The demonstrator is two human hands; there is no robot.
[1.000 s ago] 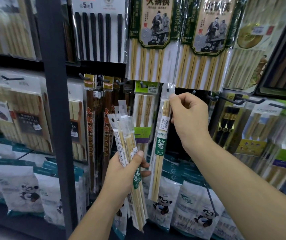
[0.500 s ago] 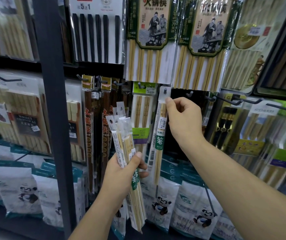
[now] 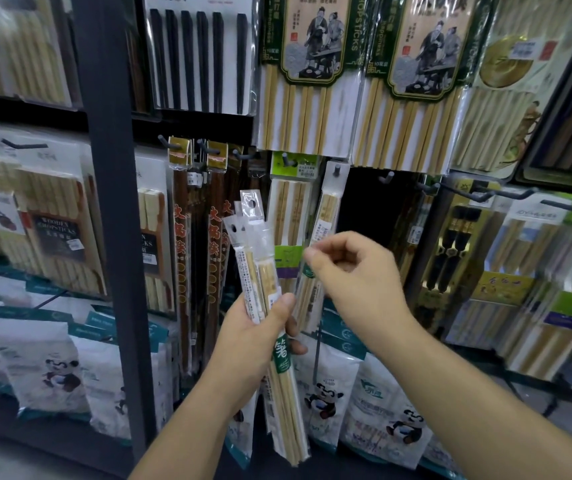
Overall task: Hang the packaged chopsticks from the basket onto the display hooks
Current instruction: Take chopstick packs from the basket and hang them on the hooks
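Note:
My left hand grips a bundle of several clear-packed bamboo chopsticks at its middle, punched tabs pointing up. One more such pack hangs by its hole from a dark display hook, in front of a dark gap in the display. My right hand hovers below that hook and just right of the bundle's upper part, fingers curled with the thumb against them and nothing visibly held. It covers the middle of the hanging pack. No basket is in view.
Another bare hook juts out to the right of the hung pack. Large bamboo chopstick packs hang above, dark red ones to the left. A grey upright post stands at left. Panda-printed bags fill the lower shelf.
My right hand let go of the pack at the hook, dropped down and moved left toward the bundle. The pack stays hanging on the hook. My left hand kept its grip.

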